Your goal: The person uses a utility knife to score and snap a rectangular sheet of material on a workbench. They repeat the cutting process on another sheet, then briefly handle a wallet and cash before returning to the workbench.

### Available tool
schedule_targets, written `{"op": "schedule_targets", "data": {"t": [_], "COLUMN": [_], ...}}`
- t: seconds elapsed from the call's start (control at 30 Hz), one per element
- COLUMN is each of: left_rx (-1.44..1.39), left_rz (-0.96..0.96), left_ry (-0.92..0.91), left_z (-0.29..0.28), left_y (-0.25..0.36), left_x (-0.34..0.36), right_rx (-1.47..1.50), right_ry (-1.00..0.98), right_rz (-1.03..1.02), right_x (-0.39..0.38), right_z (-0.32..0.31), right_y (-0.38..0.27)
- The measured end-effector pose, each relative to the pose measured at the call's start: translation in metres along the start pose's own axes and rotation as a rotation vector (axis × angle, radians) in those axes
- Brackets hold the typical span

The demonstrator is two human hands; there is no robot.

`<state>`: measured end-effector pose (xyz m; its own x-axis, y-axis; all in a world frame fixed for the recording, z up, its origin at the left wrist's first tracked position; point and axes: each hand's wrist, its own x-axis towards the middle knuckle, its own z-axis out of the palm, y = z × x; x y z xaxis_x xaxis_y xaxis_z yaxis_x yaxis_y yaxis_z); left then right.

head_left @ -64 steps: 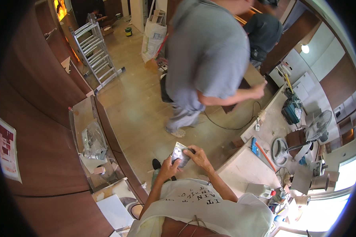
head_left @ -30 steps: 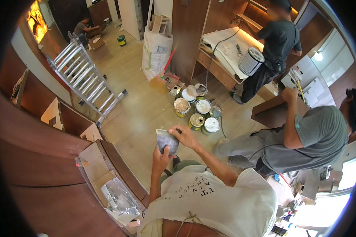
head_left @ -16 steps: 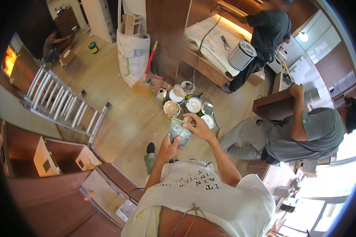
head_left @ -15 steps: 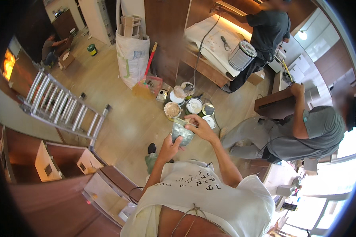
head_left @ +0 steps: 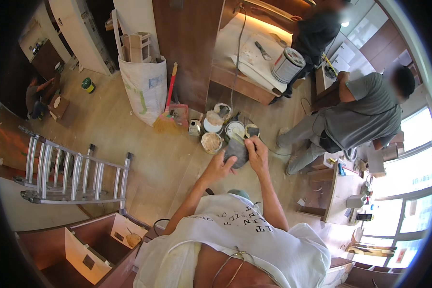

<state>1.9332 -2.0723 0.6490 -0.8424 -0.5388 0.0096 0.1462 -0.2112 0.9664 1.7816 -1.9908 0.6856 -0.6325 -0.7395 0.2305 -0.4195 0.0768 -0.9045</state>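
Over the floor in front of me, both hands hold a dark grey flat piece (head_left: 237,152) with a pale greenish strip along its top edge; its exact kind is not clear. My left hand (head_left: 221,165) is closed on its lower left side, thumb lying across the face. At its upper right, my right hand (head_left: 257,152) pinches the edge with fingers bent, hiding that corner. Just beyond stand several open tubs, among them a tub of beige paste (head_left: 211,142) and a white-topped tub (head_left: 235,128).
A metal ladder (head_left: 77,175) stands at left. Farther off are a broom (head_left: 169,108), a stuffed white sack (head_left: 144,86) and a paint can (head_left: 288,66) on a covered bench. A co-worker in grey (head_left: 360,117) stands at right; others work farther back. A cable crosses the floor.
The whole view has shifted, with the ladder now farther left and lower. The flat piece has tilted and looks darker. The co-worker at right is turned more away, one arm lowered.
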Motion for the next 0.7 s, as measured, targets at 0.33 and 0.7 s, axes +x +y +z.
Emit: {"op": "schedule_targets", "data": {"t": [0.33, 0.7], "left_rx": [-0.028, -0.047], "left_rz": [-0.023, -0.113], "left_ry": [-0.145, -0.200], "left_z": [-0.021, -0.023], "left_y": [0.002, -0.004], "left_x": [0.016, 0.021], "right_rx": [-0.179, 0.039], "right_ry": [0.099, -0.185], "right_rz": [0.019, 0.156], "right_x": [0.014, 0.016], "right_z": [0.007, -0.016], "right_y": [-0.004, 0.021]}}
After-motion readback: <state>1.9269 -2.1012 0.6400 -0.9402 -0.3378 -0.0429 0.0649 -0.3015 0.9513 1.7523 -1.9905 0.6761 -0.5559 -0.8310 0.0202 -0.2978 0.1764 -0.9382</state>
